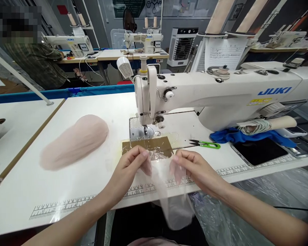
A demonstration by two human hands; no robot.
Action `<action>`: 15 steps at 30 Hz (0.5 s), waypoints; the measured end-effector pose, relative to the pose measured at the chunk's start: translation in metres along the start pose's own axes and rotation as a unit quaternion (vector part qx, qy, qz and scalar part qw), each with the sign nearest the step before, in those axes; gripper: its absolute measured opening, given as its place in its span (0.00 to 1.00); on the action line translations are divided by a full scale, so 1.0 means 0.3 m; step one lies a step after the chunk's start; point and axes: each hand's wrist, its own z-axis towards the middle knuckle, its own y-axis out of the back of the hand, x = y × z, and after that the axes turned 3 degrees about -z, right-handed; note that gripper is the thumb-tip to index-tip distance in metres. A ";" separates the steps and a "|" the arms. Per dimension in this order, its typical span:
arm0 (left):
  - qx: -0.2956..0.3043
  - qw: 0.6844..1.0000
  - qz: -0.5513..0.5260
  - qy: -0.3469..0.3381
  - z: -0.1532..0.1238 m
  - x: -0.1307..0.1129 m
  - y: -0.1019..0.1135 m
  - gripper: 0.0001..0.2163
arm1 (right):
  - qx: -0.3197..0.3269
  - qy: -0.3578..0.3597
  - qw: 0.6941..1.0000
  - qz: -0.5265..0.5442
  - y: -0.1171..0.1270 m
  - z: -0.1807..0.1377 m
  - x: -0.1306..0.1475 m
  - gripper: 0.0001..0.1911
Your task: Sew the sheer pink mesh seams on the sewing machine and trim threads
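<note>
From my remote feed, far left: a co-worker in a plaid shirt [37, 65] sits at another machine [69, 45]. Nearer, still left, a pale pink fabric piece [75, 141] lies alone on the white table [17, 210]. Moving right, I have the left hand [133, 161] at the table's near middle, thumb and index finger pinching the left edge of a sheer whitish fabric [165, 184]. That fabric spans between both hands and droops over the near table edge. Just far of it is a shiny brown patch [160, 141]. Right hand [190, 163]: thumb and index pinch the fabric's other edge; lower fingers show through it. Farther right, green-handled snips [207, 144] lie near the sewing machine [220, 89], then a dark-screened phone [259, 151] beside a blue cloth [226, 136].
</note>
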 end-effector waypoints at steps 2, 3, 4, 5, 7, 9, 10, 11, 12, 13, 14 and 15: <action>0.014 0.998 0.053 -0.021 0.007 -0.020 0.012 0.15 | 0.039 0.016 0.991 -0.127 0.029 0.009 0.019 0.19; 0.024 0.996 0.086 -0.025 0.010 -0.029 0.018 0.16 | 0.020 0.042 0.982 -0.182 0.039 0.018 0.035 0.17; 0.031 0.992 0.118 -0.030 0.014 -0.037 0.022 0.16 | 0.004 0.064 0.975 -0.212 0.045 0.031 0.053 0.14; 0.034 0.988 0.148 -0.035 0.017 -0.042 0.026 0.15 | 0.008 0.067 0.974 -0.216 0.046 0.048 0.070 0.14; 0.036 0.979 0.194 -0.048 0.023 -0.047 0.032 0.15 | 0.091 0.022 0.980 -0.173 0.036 0.090 0.097 0.21; 0.034 0.974 0.219 -0.056 0.030 -0.047 0.040 0.15 | 0.179 -0.020 0.974 -0.138 0.019 0.138 0.105 0.20; 0.030 0.973 0.223 -0.056 0.035 -0.045 0.046 0.15 | 0.207 -0.027 0.970 -0.128 0.010 0.161 0.104 0.17; 0.027 0.974 0.221 -0.051 0.042 -0.044 0.053 0.15 | 0.218 -0.026 0.968 -0.122 0.002 0.183 0.100 0.16; 0.025 0.975 0.215 -0.043 0.049 -0.042 0.062 0.15 | 0.218 -0.019 0.969 -0.119 -0.003 0.203 0.096 0.15; 0.024 0.977 0.209 -0.032 0.059 -0.040 0.072 0.15 | 0.212 -0.012 0.970 -0.116 -0.007 0.221 0.092 0.15; 0.024 0.978 0.205 -0.020 0.070 -0.038 0.083 0.15 | 0.202 -0.007 0.973 -0.113 -0.008 0.236 0.090 0.14; 0.023 0.978 0.208 -0.011 0.082 -0.036 0.093 0.14 | 0.193 -0.004 0.975 -0.109 -0.008 0.248 0.090 0.14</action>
